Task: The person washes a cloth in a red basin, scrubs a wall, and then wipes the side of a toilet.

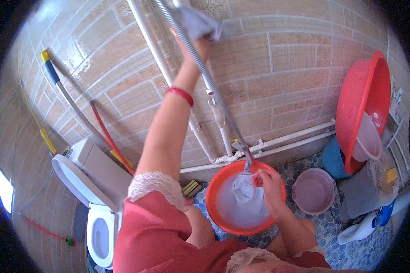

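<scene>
My left hand (199, 49), on an arm stretched high along the tiled wall, grips a bunched grey cloth (198, 23); motion blurs both a little. Below, an orange basin (212, 216) holds cloudy water with a pale wet cloth (249, 195) partly above the surface. Over the basin's right side, my right hand (269, 184) has its fingers pinched together at the top of this pale cloth. A grey flexible hose (208, 77) runs down in front of my left wrist, its lower end over the basin's far rim.
White pipes (152, 41) run along the wall behind the basin. At right are a small pinkish basin (313, 191), a large red tub (351, 100) tilted on its side, a blue basin (333, 159) and a white bottle (357, 230). A toilet (100, 227) and a mop handle (70, 98) stand left.
</scene>
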The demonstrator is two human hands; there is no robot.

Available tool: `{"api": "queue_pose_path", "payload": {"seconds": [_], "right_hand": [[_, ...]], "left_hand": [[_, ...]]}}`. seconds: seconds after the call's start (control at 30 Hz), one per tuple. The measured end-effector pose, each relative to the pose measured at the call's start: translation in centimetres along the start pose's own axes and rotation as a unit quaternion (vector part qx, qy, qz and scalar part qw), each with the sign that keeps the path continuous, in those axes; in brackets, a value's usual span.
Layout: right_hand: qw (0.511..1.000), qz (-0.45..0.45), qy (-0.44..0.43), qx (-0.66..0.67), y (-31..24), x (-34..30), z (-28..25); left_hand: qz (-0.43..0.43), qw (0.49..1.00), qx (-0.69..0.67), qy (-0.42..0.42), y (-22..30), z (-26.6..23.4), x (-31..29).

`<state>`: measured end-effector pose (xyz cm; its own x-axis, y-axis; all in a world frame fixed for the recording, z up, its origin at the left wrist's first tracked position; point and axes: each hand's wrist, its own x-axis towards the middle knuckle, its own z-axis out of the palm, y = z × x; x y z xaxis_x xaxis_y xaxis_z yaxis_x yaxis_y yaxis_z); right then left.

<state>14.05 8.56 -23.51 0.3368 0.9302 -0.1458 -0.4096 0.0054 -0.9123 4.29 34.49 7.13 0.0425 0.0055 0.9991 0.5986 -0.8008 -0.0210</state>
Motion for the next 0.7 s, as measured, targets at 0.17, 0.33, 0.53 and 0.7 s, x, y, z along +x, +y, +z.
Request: {"api": "queue_pose_path", "payload": {"seconds": [0.17, 0.33, 0.53, 0.7], "right_hand": [[0.997, -0.054, -0.026, -0.042, 1.1, 0.0, 0.1], [0.998, -0.030, -0.016, 0.060, 0.5, 0.3, -1.4], [1.000, -0.018, 0.017, 0.008, 1.2, 0.8, -2.0], [0.998, 0.034, -0.056, 0.007, 3.0, 0.9, -0.1]], "left_hand": [[-0.052, 0.990, 0.025, -0.131, -3.8, -2.3, -9.0], [0.006, 0.974, 0.003, -0.225, -7.0, -7.9, -4.0], [-0.139, 0.985, -0.064, 0.075, -2.4, -13.3, 15.6], [-0.155, 0.965, 0.209, -0.038, -3.3, -14.1, 24.5]]}}
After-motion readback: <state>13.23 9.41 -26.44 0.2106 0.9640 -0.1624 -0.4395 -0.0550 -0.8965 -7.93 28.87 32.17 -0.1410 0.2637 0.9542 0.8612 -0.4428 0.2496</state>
